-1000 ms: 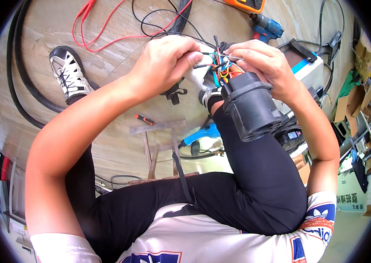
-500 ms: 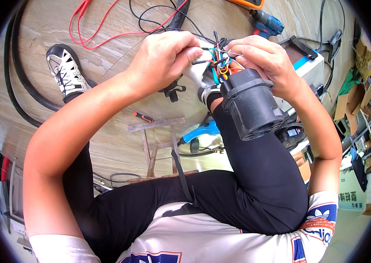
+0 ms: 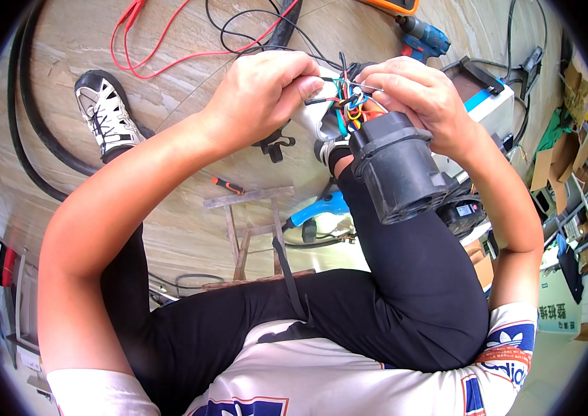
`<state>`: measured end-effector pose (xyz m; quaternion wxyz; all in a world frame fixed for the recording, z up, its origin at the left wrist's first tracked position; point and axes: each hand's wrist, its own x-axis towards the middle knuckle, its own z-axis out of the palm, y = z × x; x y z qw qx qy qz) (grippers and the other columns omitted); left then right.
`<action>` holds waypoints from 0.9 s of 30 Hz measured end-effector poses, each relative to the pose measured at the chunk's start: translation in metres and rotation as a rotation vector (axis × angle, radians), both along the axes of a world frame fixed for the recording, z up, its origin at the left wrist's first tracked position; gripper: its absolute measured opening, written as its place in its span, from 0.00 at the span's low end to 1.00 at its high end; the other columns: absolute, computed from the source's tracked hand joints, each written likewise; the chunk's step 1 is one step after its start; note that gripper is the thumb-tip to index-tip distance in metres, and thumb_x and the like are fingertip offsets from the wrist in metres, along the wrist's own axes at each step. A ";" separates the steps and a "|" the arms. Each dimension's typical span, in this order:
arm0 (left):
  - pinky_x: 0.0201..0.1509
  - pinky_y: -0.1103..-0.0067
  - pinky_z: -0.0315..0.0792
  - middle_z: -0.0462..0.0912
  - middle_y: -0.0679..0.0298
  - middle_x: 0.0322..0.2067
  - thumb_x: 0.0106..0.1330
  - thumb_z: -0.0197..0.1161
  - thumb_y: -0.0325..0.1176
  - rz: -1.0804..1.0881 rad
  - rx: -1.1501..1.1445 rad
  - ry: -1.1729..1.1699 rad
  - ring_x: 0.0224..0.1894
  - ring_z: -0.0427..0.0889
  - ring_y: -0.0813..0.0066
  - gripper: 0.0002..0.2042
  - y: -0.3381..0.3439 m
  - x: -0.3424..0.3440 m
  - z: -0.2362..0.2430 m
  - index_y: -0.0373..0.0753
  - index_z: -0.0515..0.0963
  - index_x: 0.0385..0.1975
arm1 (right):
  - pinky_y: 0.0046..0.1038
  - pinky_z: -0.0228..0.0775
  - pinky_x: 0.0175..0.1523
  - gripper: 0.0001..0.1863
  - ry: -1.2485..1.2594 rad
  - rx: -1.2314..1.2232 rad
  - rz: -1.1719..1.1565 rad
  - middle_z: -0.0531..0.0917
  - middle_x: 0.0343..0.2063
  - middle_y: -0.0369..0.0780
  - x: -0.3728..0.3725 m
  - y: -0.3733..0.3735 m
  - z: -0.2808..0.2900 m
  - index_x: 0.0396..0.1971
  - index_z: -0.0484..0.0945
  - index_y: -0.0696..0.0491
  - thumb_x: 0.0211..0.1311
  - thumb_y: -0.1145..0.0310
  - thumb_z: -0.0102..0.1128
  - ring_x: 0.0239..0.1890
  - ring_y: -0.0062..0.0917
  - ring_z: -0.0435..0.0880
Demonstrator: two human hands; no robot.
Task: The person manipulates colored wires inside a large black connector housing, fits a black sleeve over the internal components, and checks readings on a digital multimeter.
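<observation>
A bundle of coloured wires [image 3: 355,111] comes out of a black plastic connector housing [image 3: 401,166], which rests above my bent right knee. On the bundle's left side my left hand [image 3: 262,90] is closed in a pinch on a thin dark-ended wire [image 3: 328,80]. Across from it, my right hand [image 3: 415,90] pinches a thin grey, wire-like piece [image 3: 370,86] that points toward the left hand. Its lower fingers lie behind the housing, so any grip there is hidden. A white casing [image 3: 314,114] sits just below the wires.
On the tiled floor lie red test leads [image 3: 131,41], a blue power drill [image 3: 424,36] and an orange-handled screwdriver [image 3: 228,186]. A small wooden stool [image 3: 249,197] and a blue charging-gun-shaped tool [image 3: 321,208] are between my legs. Thick black cable [image 3: 51,149] curves at left; cardboard boxes [image 3: 561,163] stand at right.
Both hands hold nearly the same pose. The left hand has shifted very slightly right, and the housing has tilted a touch.
</observation>
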<state>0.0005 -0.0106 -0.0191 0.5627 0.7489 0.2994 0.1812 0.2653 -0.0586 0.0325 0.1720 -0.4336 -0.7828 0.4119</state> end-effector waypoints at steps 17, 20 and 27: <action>0.39 0.81 0.73 0.82 0.66 0.33 0.74 0.61 0.29 0.135 -1.079 0.019 0.32 0.77 0.81 0.10 0.040 -0.069 0.044 0.32 0.80 0.49 | 0.34 0.80 0.48 0.14 0.035 -0.045 0.006 0.86 0.45 0.46 -0.001 0.004 0.005 0.46 0.80 0.61 0.59 0.79 0.63 0.46 0.40 0.86; 0.38 0.79 0.73 0.83 0.63 0.34 0.73 0.61 0.30 0.112 -1.294 -0.121 0.31 0.77 0.79 0.10 0.038 -0.068 0.063 0.32 0.80 0.48 | 0.35 0.80 0.48 0.14 0.040 -0.053 -0.001 0.85 0.45 0.46 -0.001 0.003 0.005 0.46 0.80 0.60 0.59 0.79 0.63 0.46 0.40 0.86; 0.33 0.81 0.71 0.82 0.63 0.30 0.73 0.63 0.30 0.070 -1.367 -0.043 0.29 0.76 0.80 0.07 0.035 -0.061 0.076 0.33 0.80 0.43 | 0.35 0.80 0.48 0.14 0.042 -0.070 0.005 0.85 0.45 0.47 -0.004 0.006 0.006 0.46 0.80 0.61 0.58 0.79 0.63 0.46 0.40 0.86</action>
